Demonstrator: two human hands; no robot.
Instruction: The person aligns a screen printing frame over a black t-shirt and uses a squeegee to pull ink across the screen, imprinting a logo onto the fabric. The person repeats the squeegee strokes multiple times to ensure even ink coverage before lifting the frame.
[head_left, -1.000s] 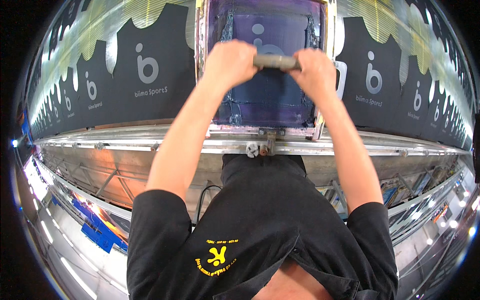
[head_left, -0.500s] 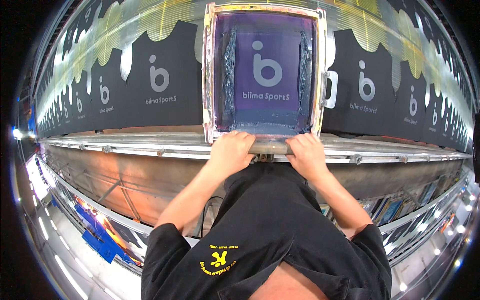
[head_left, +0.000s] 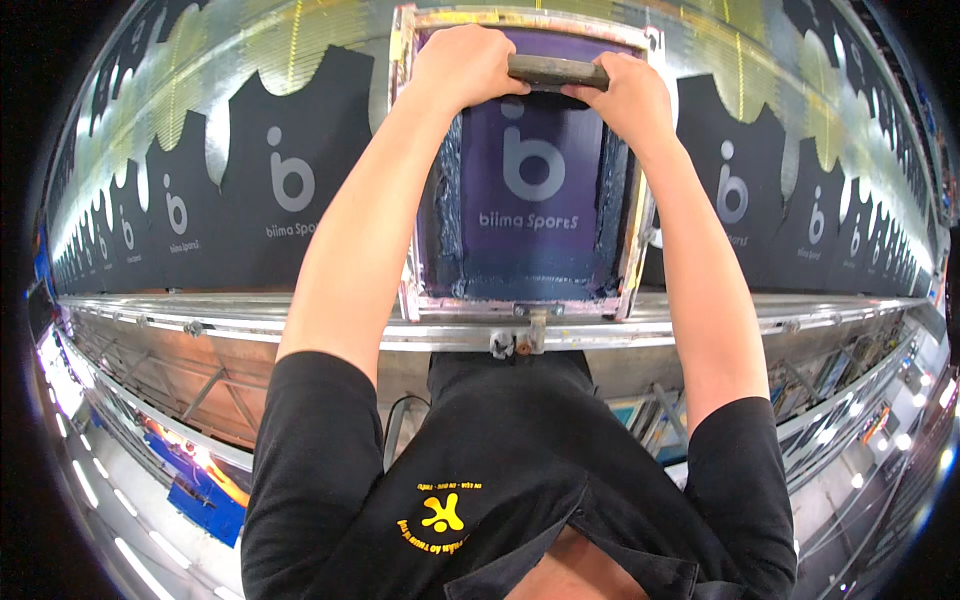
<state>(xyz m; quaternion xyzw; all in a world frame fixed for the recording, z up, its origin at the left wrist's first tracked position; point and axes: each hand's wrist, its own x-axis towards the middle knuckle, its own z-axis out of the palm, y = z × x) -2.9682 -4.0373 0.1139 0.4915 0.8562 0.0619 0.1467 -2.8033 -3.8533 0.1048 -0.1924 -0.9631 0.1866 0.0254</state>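
A rectangular printing screen [head_left: 530, 180] in a pale frame lies on the long table, its mesh dark purple with a pale grey logo; dark ink lines its inner edges.

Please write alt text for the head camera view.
Both hands, left hand and right hand, grip a grey bar-shaped squeegee at the far end of a purple-meshed printing frame, over a row of black fabric pieces.
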